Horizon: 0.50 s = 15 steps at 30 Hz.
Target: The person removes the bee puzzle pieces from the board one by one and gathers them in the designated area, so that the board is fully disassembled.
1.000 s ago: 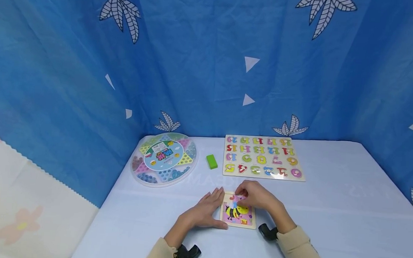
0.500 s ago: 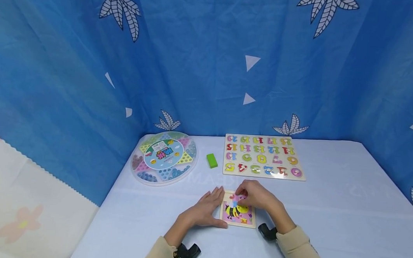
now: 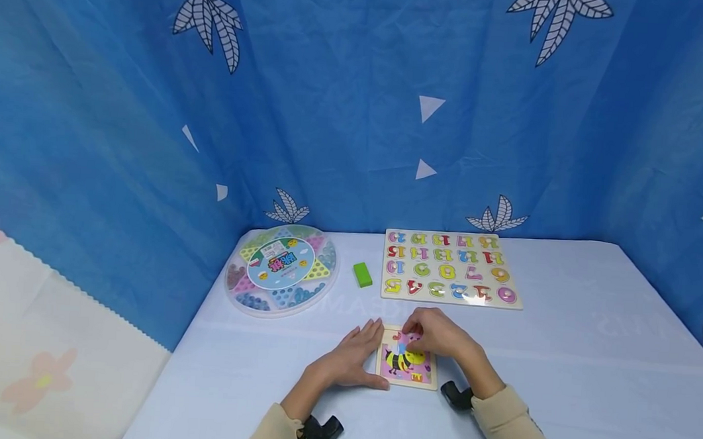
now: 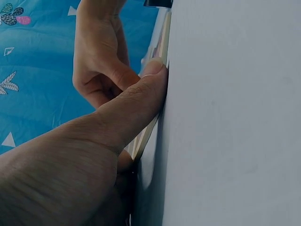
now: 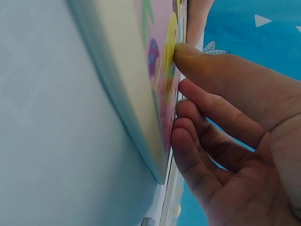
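A small square wooden bee puzzle (image 3: 407, 375) in a pale frame lies on the table before me. My left hand (image 3: 350, 360) rests along its left side, fingers stretched to the top corner and thumb at the near edge. In the left wrist view the left thumb (image 4: 134, 103) touches the frame's edge. The right hand (image 3: 437, 333) is over the puzzle's upper right part. The right wrist view shows its thumb (image 5: 225, 77) and bent fingers touching the printed puzzle face (image 5: 167, 89), tips apart. No lifted piece is visible between them; the fingers partly hide the picture.
A round marble board game (image 3: 280, 269) under a clear cover lies at the back left. Beside it is a green block (image 3: 362, 274). A wooden number puzzle (image 3: 450, 268) lies behind my right hand. Blue curtain (image 3: 357, 114) hangs along the table's back edge.
Both hands and the bee puzzle keep nearly the same places. Only a slight shift of the whole head view shows.
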Each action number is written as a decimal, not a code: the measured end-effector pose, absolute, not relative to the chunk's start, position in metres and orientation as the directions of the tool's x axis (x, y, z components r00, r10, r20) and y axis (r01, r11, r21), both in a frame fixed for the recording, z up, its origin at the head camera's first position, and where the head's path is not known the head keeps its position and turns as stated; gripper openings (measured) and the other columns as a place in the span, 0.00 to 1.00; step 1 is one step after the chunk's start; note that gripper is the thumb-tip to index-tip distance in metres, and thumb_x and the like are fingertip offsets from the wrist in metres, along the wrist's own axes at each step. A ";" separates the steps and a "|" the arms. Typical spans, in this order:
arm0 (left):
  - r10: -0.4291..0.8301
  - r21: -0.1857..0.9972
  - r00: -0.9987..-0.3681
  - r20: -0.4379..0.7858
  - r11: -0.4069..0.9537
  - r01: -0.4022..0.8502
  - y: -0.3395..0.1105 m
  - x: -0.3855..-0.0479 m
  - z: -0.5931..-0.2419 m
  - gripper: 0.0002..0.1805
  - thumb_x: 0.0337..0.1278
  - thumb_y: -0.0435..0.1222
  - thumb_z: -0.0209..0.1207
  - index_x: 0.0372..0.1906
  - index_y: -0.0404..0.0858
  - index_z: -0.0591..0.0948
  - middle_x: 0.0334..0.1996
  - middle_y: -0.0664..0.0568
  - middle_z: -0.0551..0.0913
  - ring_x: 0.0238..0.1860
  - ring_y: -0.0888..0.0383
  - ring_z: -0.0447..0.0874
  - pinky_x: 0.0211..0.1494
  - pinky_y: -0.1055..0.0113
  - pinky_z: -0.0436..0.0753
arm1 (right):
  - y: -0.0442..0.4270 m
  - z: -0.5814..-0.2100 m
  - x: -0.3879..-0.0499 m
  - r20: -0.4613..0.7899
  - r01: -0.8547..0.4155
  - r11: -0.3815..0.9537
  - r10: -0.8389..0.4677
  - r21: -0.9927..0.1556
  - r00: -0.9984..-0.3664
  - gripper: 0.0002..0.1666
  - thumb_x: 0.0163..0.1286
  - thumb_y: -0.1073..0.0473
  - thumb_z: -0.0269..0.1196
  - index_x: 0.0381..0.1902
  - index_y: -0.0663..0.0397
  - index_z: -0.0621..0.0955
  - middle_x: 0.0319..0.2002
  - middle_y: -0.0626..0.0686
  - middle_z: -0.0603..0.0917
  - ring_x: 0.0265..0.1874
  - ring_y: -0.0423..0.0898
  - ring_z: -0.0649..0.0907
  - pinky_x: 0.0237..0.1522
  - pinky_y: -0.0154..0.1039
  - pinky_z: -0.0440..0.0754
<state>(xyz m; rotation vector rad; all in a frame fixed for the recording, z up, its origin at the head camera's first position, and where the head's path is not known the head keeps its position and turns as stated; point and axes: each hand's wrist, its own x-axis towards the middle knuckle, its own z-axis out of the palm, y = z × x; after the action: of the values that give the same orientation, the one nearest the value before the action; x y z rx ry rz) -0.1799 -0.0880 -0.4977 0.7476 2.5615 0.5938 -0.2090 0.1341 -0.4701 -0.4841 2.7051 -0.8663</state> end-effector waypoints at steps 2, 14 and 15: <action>0.580 0.497 -0.774 -0.255 0.765 0.410 -0.088 -0.180 -0.499 0.60 0.48 0.63 0.64 0.78 0.42 0.47 0.80 0.54 0.42 0.80 0.57 0.36 0.81 0.55 0.43 | 0.134 -0.470 -0.209 -0.146 -0.227 0.765 -0.385 -0.602 -0.911 0.13 0.53 0.62 0.75 0.37 0.51 0.86 0.32 0.44 0.81 0.32 0.40 0.75 0.38 0.34 0.79; 0.572 0.485 -0.778 -0.260 0.774 0.407 -0.089 -0.181 -0.501 0.60 0.48 0.63 0.65 0.78 0.43 0.47 0.80 0.55 0.42 0.80 0.57 0.36 0.81 0.55 0.44 | 0.129 -0.471 -0.208 -0.157 -0.196 0.776 -0.354 -0.600 -0.922 0.14 0.51 0.64 0.76 0.37 0.51 0.84 0.29 0.45 0.79 0.31 0.41 0.74 0.38 0.34 0.78; 0.573 0.483 -0.778 -0.258 0.774 0.410 -0.089 -0.181 -0.501 0.60 0.48 0.63 0.65 0.78 0.43 0.47 0.80 0.55 0.42 0.80 0.57 0.36 0.82 0.55 0.44 | 0.130 -0.471 -0.208 -0.157 -0.194 0.775 -0.353 -0.602 -0.922 0.14 0.51 0.64 0.75 0.37 0.51 0.85 0.29 0.45 0.79 0.31 0.41 0.75 0.38 0.34 0.78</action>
<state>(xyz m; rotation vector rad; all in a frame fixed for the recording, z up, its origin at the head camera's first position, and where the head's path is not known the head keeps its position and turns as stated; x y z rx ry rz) -0.1808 -0.0887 -0.5008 0.7466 2.5738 0.5714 -0.2076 0.1296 -0.4710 -0.4256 2.7081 -0.8760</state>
